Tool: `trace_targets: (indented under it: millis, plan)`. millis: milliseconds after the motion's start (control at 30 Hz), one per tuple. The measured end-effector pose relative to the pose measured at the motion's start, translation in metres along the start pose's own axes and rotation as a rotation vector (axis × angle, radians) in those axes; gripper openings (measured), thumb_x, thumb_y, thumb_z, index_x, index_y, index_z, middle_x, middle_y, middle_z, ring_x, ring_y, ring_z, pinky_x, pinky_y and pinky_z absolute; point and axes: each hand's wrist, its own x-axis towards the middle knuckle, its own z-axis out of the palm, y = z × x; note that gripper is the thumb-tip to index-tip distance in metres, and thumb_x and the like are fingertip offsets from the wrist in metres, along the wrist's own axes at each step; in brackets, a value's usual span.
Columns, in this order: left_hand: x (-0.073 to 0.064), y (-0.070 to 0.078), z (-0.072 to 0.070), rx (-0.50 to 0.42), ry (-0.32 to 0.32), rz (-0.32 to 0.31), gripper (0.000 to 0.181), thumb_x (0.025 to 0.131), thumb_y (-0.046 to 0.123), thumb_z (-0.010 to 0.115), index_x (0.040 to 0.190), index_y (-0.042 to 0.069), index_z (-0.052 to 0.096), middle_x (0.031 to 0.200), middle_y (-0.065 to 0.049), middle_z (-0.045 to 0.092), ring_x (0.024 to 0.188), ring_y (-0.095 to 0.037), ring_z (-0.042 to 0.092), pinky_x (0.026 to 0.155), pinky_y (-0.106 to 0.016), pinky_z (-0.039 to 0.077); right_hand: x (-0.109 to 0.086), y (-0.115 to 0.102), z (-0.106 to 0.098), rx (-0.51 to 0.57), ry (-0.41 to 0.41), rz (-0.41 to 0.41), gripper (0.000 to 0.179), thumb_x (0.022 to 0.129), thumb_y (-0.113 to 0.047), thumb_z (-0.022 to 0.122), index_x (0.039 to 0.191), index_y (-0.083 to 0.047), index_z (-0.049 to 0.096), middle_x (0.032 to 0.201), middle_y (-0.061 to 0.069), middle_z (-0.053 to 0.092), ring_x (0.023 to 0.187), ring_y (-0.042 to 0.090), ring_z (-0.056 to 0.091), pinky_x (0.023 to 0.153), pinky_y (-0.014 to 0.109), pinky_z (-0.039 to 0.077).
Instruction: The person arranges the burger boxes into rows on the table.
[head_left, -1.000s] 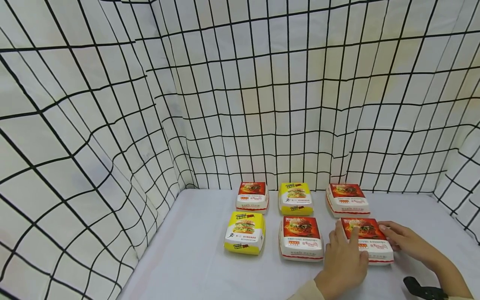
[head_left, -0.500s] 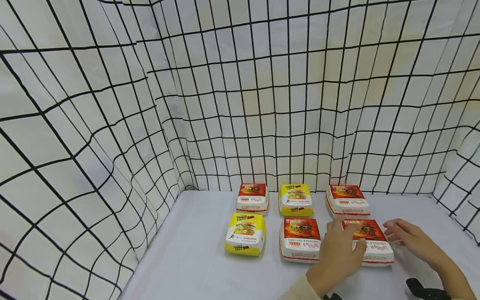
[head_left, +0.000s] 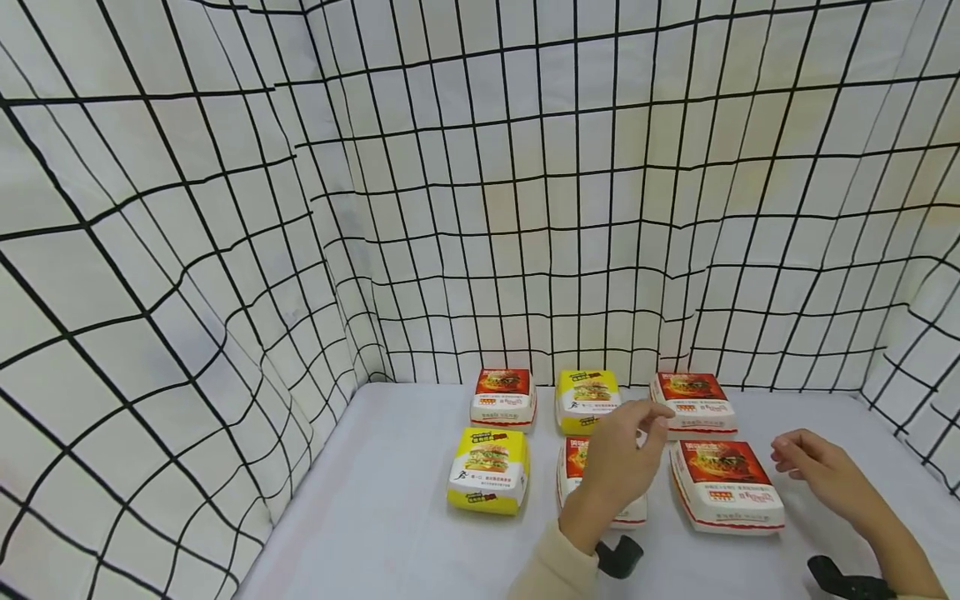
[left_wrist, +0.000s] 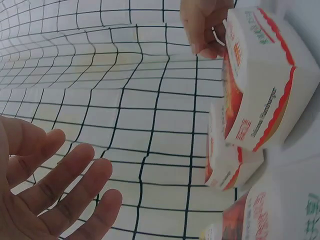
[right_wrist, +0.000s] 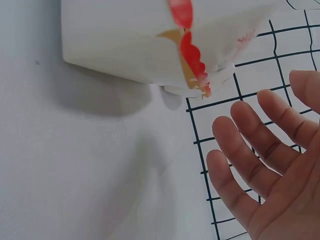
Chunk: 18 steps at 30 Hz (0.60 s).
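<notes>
Burger boxes stand in two rows on the white table. At the front right sits a red-and-white burger box (head_left: 727, 487), its lid closed, with neither hand on it. My left hand (head_left: 621, 457) hovers above the front middle red-and-white burger box (head_left: 576, 458) and hides much of it; the left wrist view shows its fingers loosely bent and holding nothing. Just right of the front right box, my right hand (head_left: 821, 467) is held in the air, fingers relaxed, as the right wrist view (right_wrist: 270, 155) also shows.
In the back row are a red-and-white box (head_left: 504, 402), a yellow box (head_left: 587, 398) and another red-and-white box (head_left: 693, 407). A yellow box (head_left: 489, 471) stands front left. White cloth walls with a black grid (head_left: 517, 208) enclose the table (head_left: 352, 517).
Both hands have let go of the front right burger box. My left hand has moved left over the front middle box; my right hand has drawn slightly away to the right.
</notes>
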Motion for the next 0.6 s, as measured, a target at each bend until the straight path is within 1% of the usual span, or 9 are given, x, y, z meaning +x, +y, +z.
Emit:
trace_targets:
  millis: [100, 233, 300, 433, 500, 567, 600]
  plan:
    - [0.005, -0.007, -0.016, -0.014, 0.037, -0.022, 0.022, 0.105, 0.024, 0.055, 0.116, 0.02, 0.074, 0.102, 0.008, 0.073, 0.09, 0.002, 0.06, 0.08, -0.016, 0.049, -0.002, 0.002, -0.001, 0.0, 0.009, 0.005, 0.054, 0.111, -0.04, 0.039, 0.124, 0.01, 0.055, 0.112, 0.024, 0.068, 0.081, -0.009, 0.059, 0.071, 0.021, 0.055]
    - [0.011, -0.016, -0.035, -0.009, 0.083, -0.048, 0.023, 0.105, 0.025, 0.055, 0.118, 0.019, 0.073, 0.103, 0.006, 0.074, 0.092, -0.002, 0.063, 0.08, -0.019, 0.051, -0.002, 0.005, -0.006, -0.007, 0.027, 0.003, 0.054, 0.111, -0.04, 0.039, 0.127, 0.01, 0.054, 0.112, 0.024, 0.068, 0.081, -0.011, 0.058, 0.071, 0.021, 0.055]
    - [0.013, -0.021, -0.046, -0.003, 0.111, -0.045, 0.024, 0.104, 0.024, 0.055, 0.118, 0.017, 0.073, 0.102, 0.005, 0.074, 0.092, -0.004, 0.065, 0.08, -0.02, 0.051, -0.002, 0.005, -0.009, -0.013, 0.045, -0.011, 0.053, 0.111, -0.038, 0.04, 0.127, 0.01, 0.054, 0.112, 0.023, 0.069, 0.08, -0.012, 0.057, 0.07, 0.02, 0.055]
    - [0.015, -0.032, -0.073, 0.018, 0.157, -0.052, 0.024, 0.104, 0.024, 0.056, 0.12, 0.016, 0.072, 0.104, 0.002, 0.075, 0.097, -0.012, 0.067, 0.078, -0.025, 0.051, -0.003, 0.004, -0.014, -0.029, 0.075, -0.038, 0.05, 0.11, -0.036, 0.044, 0.13, 0.009, 0.053, 0.114, 0.023, 0.067, 0.082, -0.015, 0.054, 0.069, 0.02, 0.054]
    - [0.014, -0.038, -0.089, 0.058, 0.171, -0.07, 0.024, 0.104, 0.024, 0.058, 0.122, 0.017, 0.071, 0.107, 0.0, 0.075, 0.099, -0.015, 0.068, 0.077, -0.028, 0.051, -0.005, 0.004, -0.016, -0.045, 0.085, -0.036, 0.05, 0.11, -0.037, 0.045, 0.133, 0.007, 0.052, 0.117, 0.025, 0.065, 0.083, -0.018, 0.051, 0.067, 0.022, 0.052]
    - [0.011, -0.044, -0.105, 0.122, 0.175, -0.1, 0.024, 0.103, 0.024, 0.059, 0.123, 0.018, 0.071, 0.11, 0.0, 0.074, 0.101, -0.017, 0.068, 0.079, -0.031, 0.052, -0.006, 0.004, -0.018, -0.067, 0.095, -0.025, 0.053, 0.109, -0.039, 0.045, 0.136, 0.006, 0.049, 0.122, 0.027, 0.061, 0.084, -0.021, 0.044, 0.066, 0.025, 0.05]
    - [0.01, -0.047, -0.114, 0.16, 0.174, -0.113, 0.024, 0.103, 0.024, 0.06, 0.124, 0.018, 0.07, 0.111, -0.001, 0.074, 0.102, -0.018, 0.068, 0.081, -0.034, 0.054, -0.007, 0.004, -0.019, -0.076, 0.101, -0.017, 0.054, 0.109, -0.04, 0.044, 0.138, 0.005, 0.048, 0.125, 0.029, 0.058, 0.086, -0.021, 0.041, 0.067, 0.027, 0.048]
